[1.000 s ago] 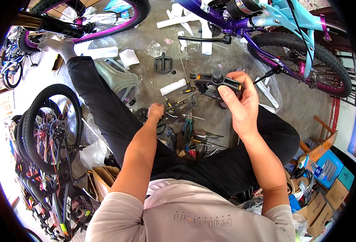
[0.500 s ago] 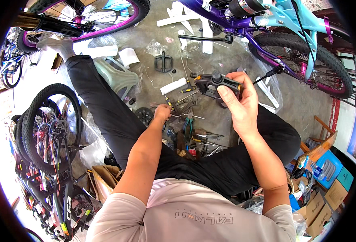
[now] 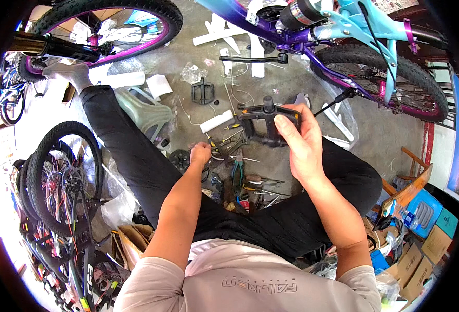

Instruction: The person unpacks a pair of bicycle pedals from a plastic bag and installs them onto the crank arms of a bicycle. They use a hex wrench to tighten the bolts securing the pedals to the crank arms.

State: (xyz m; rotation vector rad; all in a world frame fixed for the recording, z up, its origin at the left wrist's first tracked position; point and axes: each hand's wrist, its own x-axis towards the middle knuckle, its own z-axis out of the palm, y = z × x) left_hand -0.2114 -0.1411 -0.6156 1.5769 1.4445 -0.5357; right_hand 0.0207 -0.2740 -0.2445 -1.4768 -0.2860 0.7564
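Gripping pedal in right hand, fingers clamped; left hand now dropped into tools, fingers curled, grasp unclear; likely picking one.

Looks like a bike repair workshop: bicycles along the top, loose wheels at left, hand tools scattered on the concrete floor.
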